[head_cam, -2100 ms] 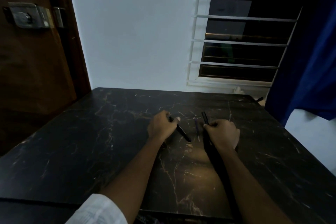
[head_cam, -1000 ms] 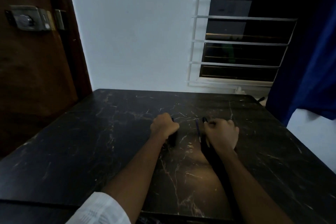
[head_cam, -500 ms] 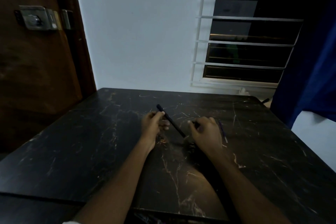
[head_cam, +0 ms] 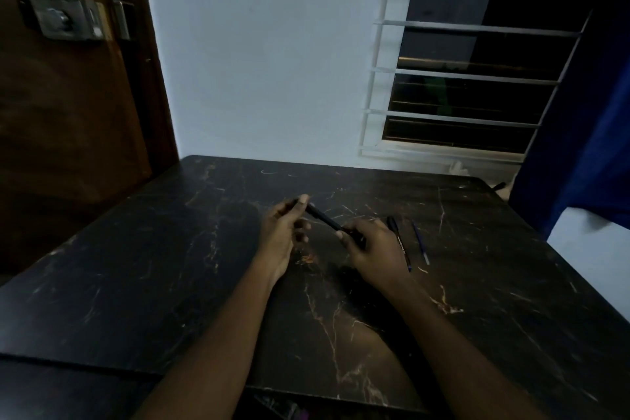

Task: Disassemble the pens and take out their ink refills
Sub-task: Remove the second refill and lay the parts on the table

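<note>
While both hands hold it between them, a black pen (head_cam: 324,219) lies slantwise at the centre of the frame, one end pointing to the upper left and the other to the lower right. The left hand (head_cam: 283,237) pinches the upper-left end between thumb and fingertips, with its remaining fingers loosely curled below. The right hand (head_cam: 373,251) has its fingers curled round the lower-right end, which hides that tip of the pen.

Just to the right of the right hand, a second dark pen (head_cam: 398,242) lies flat on the table (head_cam: 170,266), its lower part close against the edge of the hand. A thin ink refill (head_cam: 420,242) lies just beside that pen, further right, nearly parallel to it and not touching it. The table is black stone-patterned with pale veins and scratches.

Beyond the table, a brown wooden door (head_cam: 68,112) with a metal lock (head_cam: 63,15) fills the upper left of the frame. A pale wall (head_cam: 266,61) stands in the middle, a barred window (head_cam: 470,78) is at the upper right, and a blue curtain (head_cam: 586,147) hangs along the right edge.
</note>
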